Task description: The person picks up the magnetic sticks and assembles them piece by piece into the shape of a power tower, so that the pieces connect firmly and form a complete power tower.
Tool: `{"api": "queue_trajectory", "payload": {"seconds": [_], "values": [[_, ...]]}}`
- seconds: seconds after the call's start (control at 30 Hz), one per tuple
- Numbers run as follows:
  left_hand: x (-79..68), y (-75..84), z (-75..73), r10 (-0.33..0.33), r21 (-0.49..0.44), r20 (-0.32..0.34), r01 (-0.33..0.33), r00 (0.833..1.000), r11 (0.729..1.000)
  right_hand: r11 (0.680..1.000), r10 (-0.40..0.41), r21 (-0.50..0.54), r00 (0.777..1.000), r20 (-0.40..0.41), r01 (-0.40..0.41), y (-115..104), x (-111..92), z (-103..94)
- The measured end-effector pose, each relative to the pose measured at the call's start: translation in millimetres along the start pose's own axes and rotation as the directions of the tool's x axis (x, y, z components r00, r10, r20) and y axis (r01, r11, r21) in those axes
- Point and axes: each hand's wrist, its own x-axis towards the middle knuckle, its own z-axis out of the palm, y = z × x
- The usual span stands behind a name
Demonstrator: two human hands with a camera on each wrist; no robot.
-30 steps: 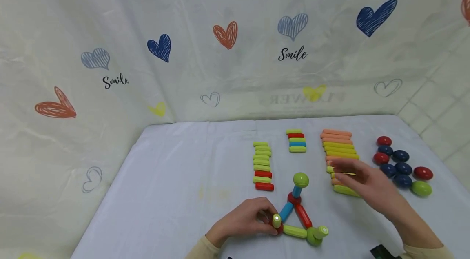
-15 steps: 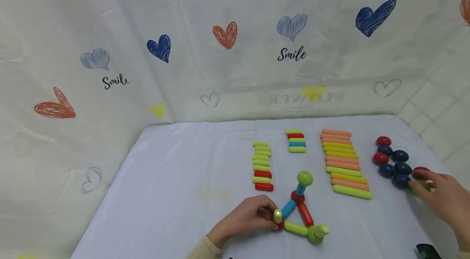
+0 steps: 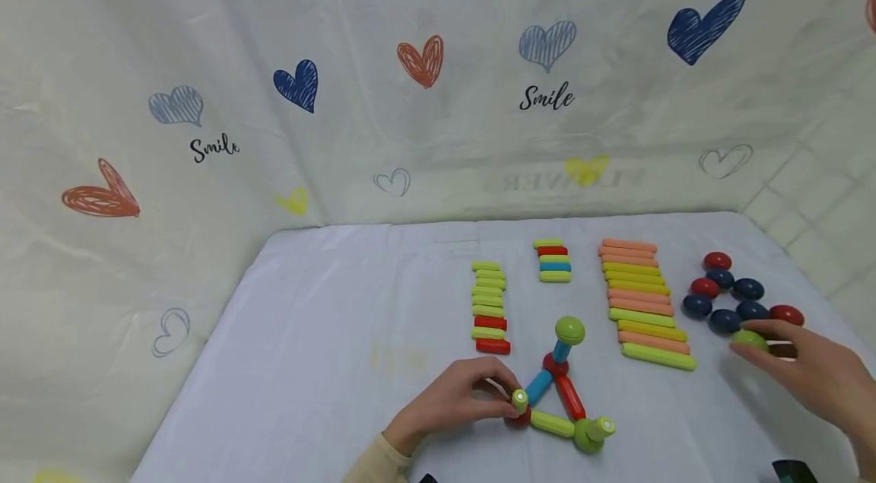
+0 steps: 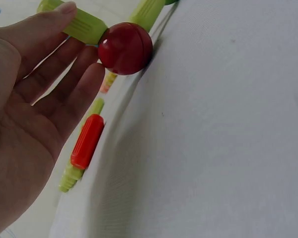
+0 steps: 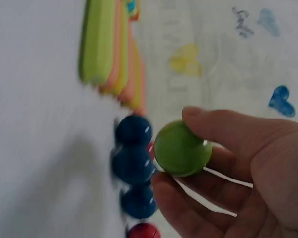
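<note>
My left hand [image 3: 465, 395] pinches a short upright green rod [image 4: 82, 25] that stands in a red ball [image 4: 125, 48], one corner of a triangle of rods and balls. A blue rod [image 3: 539, 389], a red rod [image 3: 570, 398] and a green rod [image 3: 552, 424] form its sides. Its far corner carries a blue upright topped by a green ball [image 3: 570, 329]; the right corner is a green ball with a green upright [image 3: 601, 428]. My right hand [image 3: 817, 373] grips a loose green ball [image 5: 181, 148] between thumb and fingers, beside the dark blue balls [image 5: 134, 166].
A column of short green and red rods [image 3: 489, 300] lies behind the triangle, with a smaller stack [image 3: 554, 260] farther back. Long pink, yellow and green rods [image 3: 639, 299] lie in a column to the right. Red balls [image 3: 787, 315] sit among the blue ones.
My right hand has crossed from over the long rods to the balls, taken the green ball and moved it left. Some blue balls have shifted left. My left hand stays at its corner.
</note>
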Motion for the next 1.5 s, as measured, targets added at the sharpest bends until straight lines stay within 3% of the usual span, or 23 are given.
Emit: {"api": "queue_trajectory", "payload": {"seconds": [0.07,0.13,0.2,0.23,0.3,0.33,0.37,0.43,0.7,0.73,0.77,0.8,0.9,0.93,1.0,1.07,1.13,1.3,1.5], "values": [[-0.1,-0.6,0.5,-0.005,-0.005,0.002,0.005,1.0,1.0,0.989,-0.126,0.079,0.992,0.018,0.124,-25.9,-15.4,1.2],[-0.3,-1.2,0.9,-0.004,-0.007,0.002,0.004,1.0,1.0,0.942,-0.29,0.196,0.955,0.065,0.273,-50.7,-31.4,7.0],[-0.5,-1.9,1.0,-0.002,-0.01,0.001,0.002,1.0,1.0,0.841,-0.475,0.353,0.872,0.116,0.411,-69.8,-45.8,16.4],[-0.6,-1.9,0.9,-0.004,-0.011,0.0,0.004,1.0,1.0,0.779,-0.555,0.433,0.821,0.137,0.454,-76.5,-50.9,21.6],[-0.7,-2.1,0.6,-0.009,-0.014,-0.003,0.009,1.0,1.0,0.664,-0.68,0.549,0.715,0.161,0.508,-87.9,-57.3,30.3],[-0.7,-2.1,0.4,-0.013,-0.016,-0.004,0.013,1.0,1.0,0.619,-0.721,0.583,0.675,0.156,0.526,-92.4,-59.6,33.8],[-0.6,-2.3,0.3,-0.017,-0.019,-0.005,0.017,1.0,1.0,0.591,-0.746,0.604,0.648,0.156,0.534,-96.7,-61.4,36.8],[-0.7,-2.8,0.2,-0.021,-0.021,-0.006,0.021,1.0,1.0,0.57,-0.764,0.606,0.629,0.144,0.554,-103.6,-63.7,40.7],[-1.5,-4.3,0.8,-0.018,-0.032,-0.005,0.018,1.0,0.999,0.602,-0.743,0.607,0.642,0.188,0.519,-103.8,-62.1,41.9],[-1.5,-4.3,0.9,-0.024,-0.035,-0.003,0.024,1.0,0.999,0.611,-0.733,0.608,0.652,0.193,0.507,-101.7,-60.1,40.4],[-1.5,-4.2,1.1,-0.03,-0.037,-0.001,0.03,1.0,0.999,0.63,-0.713,0.593,0.677,0.185,0.501,-99.4,-57.6,38.4],[-1.5,-4.1,1.4,-0.038,-0.04,0.001,0.038,0.999,0.998,0.663,-0.674,0.568,0.719,0.169,0.488,-96.8,-54.3,35.6],[-1.1,-4.5,2.4,-0.06,-0.04,0.007,0.06,0.998,0.997,0.807,-0.488,0.398,0.872,0.035,0.436,-84.7,-37.4,25.5],[-1.0,-4.7,2.7,-0.067,-0.041,0.01,0.068,0.998,0.997,0.861,-0.41,0.32,0.912,-0.025,0.396,-79.3,-30.3,22.0],[-0.9,-5.8,3.4,-0.081,-0.035,0.013,0.081,0.997,0.996,0.935,-0.288,0.176,0.948,-0.135,0.309,-66.6,-15.2,15.9],[-0.8,-7.0,4.0,-0.092,-0.033,0.016,0.093,0.996,0.995,0.966,-0.239,0.052,0.948,-0.212,0.255,-52.0,0.2,11.4],[-0.9,-7.7,4.3,-0.091,-0.022,0.017,0.091,0.996,0.996,0.974,-0.221,-0.011,0.947,-0.233,0.225,-39.7,12.6,8.7],[-0.6,-8.7,4.1,-0.075,-0.004,0.021,0.075,0.997,0.997,0.968,-0.247,-0.078,0.955,-0.163,0.237,-23.3,34.1,6.8],[-0.4,-8.0,3.6,-0.064,-0.002,0.026,0.064,0.998,0.998,0.927,-0.355,-0.153,0.932,-0.069,0.342,-27.0,53.1,4.3]]}}
